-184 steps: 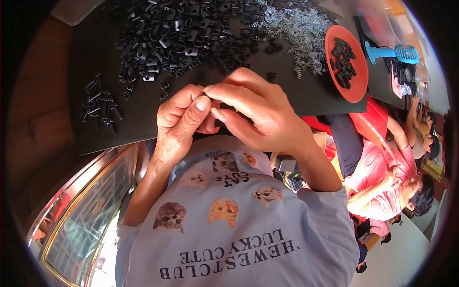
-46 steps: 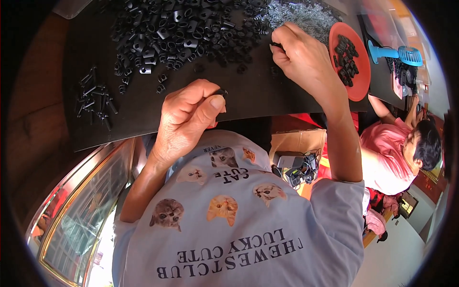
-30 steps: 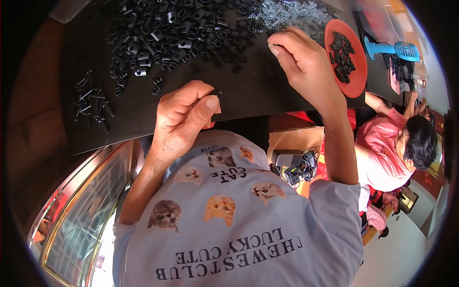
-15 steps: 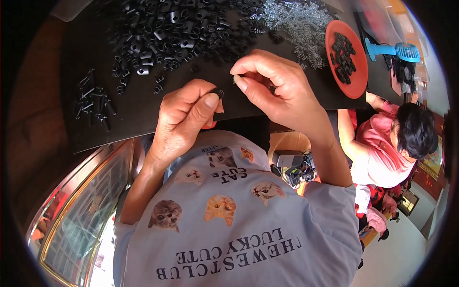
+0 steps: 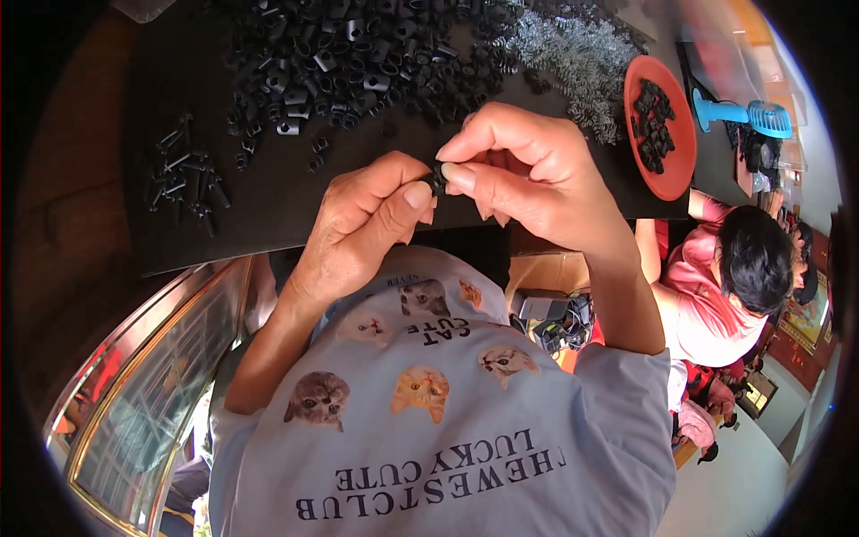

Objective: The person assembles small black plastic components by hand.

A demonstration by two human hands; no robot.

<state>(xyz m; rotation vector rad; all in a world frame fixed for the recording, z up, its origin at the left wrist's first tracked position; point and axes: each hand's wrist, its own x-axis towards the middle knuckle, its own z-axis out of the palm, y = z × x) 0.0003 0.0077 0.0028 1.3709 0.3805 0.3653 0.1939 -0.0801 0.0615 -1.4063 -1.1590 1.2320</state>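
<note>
Between the thumb and bent forefinger of my left hand (image 5: pixel 367 215) is a small black plastic part (image 5: pixel 438 182), mostly covered by my fingers. My right hand (image 5: pixel 528 170) meets it from the right, thumb and forefinger pinched together at the part's upper end. Whatever is in that pinch is too small and hidden to name. Both hands are above the near edge of the black table (image 5: pixel 268 201). Beyond them spreads a heap of short black tubular pieces (image 5: pixel 331 67) with holes, and next to it lies a pile of small silvery springs (image 5: pixel 573 67).
At the left lie several thin black pins (image 5: pixel 183 174). A red oval dish (image 5: pixel 676 174) with small black parts stands at the right, a blue handheld fan (image 5: pixel 761 116) beyond it. Another person in pink (image 5: pixel 707 277) sits at my right. Below the table is an open cardboard box (image 5: pixel 546 268).
My right hand's pinch has come down and left onto the black part in my left hand; before, the hands were apart. The whole view has shifted slightly.
</note>
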